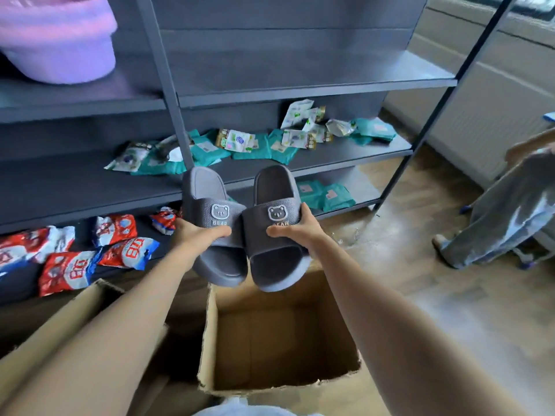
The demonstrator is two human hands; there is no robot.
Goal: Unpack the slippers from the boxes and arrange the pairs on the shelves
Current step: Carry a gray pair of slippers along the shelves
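A pair is out of the cardboard box (279,340) and on its way to the shelves (300,88). The left hand (198,232) is closed around the left grey slipper (210,223), the right hand (295,228) around the right grey slipper (276,229), both held side by side in the air above the open box. Next, by my judgement, comes setting them together on a bare shelf stretch, clear of the teal packets (264,147). Each strap shows a bear badge with "BEAR" beneath; the red packets (69,270) carry print I cannot read.
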